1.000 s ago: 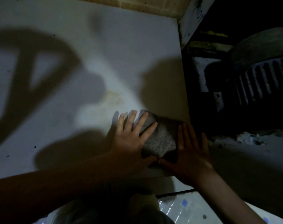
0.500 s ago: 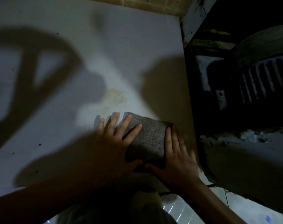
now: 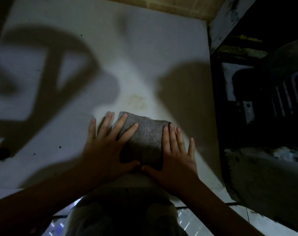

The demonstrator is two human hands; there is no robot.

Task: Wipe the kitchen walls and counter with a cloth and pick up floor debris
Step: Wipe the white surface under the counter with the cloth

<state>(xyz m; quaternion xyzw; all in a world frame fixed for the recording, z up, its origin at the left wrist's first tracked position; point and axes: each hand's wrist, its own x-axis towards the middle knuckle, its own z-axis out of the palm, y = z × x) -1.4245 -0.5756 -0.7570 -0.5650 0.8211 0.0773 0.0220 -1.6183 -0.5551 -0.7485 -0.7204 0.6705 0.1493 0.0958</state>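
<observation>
Cloth [image 3: 143, 133] lies flat on the white wall panel [image 3: 145, 57] at centre frame, long axis running left to right; left hand [image 3: 109, 149] and right hand [image 3: 175, 155] press it with straight, spread fingers from either end; yellowish stain [image 3: 138, 101] sits just above.

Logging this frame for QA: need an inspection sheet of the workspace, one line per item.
Surface: white wall panel, dimly lit, heavy shadows, scattered dark specks, a yellowish-brown stain just above the cloth.
Job's things: grey rectangular coarse cloth, flat against the panel.
Clutter: pale debris on the dark ledge at right.
Grippers: left hand and right hand both flat, fingers straight, pressing the cloth's two sides.
Cables: nothing seen.
Surroundings: brick strip along the top; dark ribbed object at right; glossy floor tiles below.
</observation>
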